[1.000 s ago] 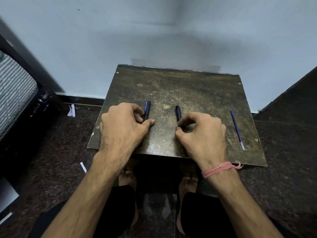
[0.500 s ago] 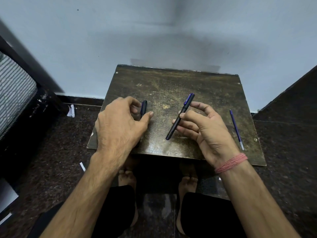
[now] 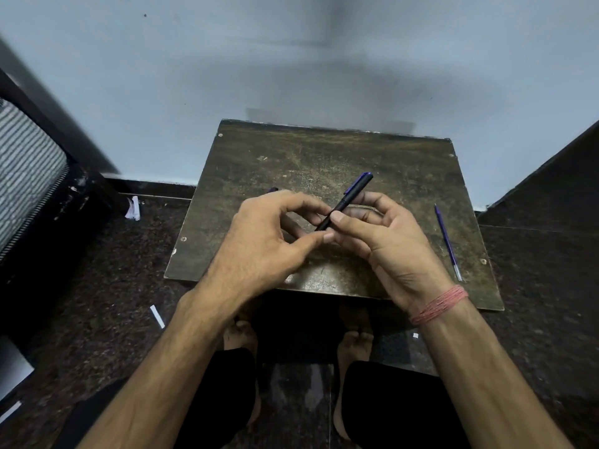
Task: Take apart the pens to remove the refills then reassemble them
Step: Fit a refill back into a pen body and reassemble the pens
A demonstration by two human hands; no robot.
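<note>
Knees in black cloth and two bare feet [image 3: 355, 343] fill the bottom edge of my head view, resting on dark speckled floor [image 3: 97, 286] with a few white paper scraps [image 3: 157, 316] lying on it. Both forearms reach forward from there; the right wrist carries a pink thread band [image 3: 439, 305]. Above the near part of the low wooden board [image 3: 324, 157] the two hands meet. The right hand [image 3: 385, 238], palm turned partly up, has its thumb and curled fingers pinched on the lower half of a black pen [image 3: 345, 200], which slants up and to the right, its capped end with a blue clip raised clear of the board. The left hand [image 3: 259, 241], back toward the camera, is curled with its index finger and thumb closing on the pen's lower end, just beside the right thumb; I cannot tell how firmly it grips, since the fingertips overlap. Just past the left knuckles, a small dark tip of a second pen [image 3: 273, 190] shows on the board, the rest hidden behind the hand. Well apart to the right, a thin blue refill [image 3: 448, 243] lies flat on the board near its right edge, its pale tip toward me. Beyond the board stands a pale blue wall [image 3: 291, 59]; at far left, a striped cushion [image 3: 26, 170] sits against a dark frame.
</note>
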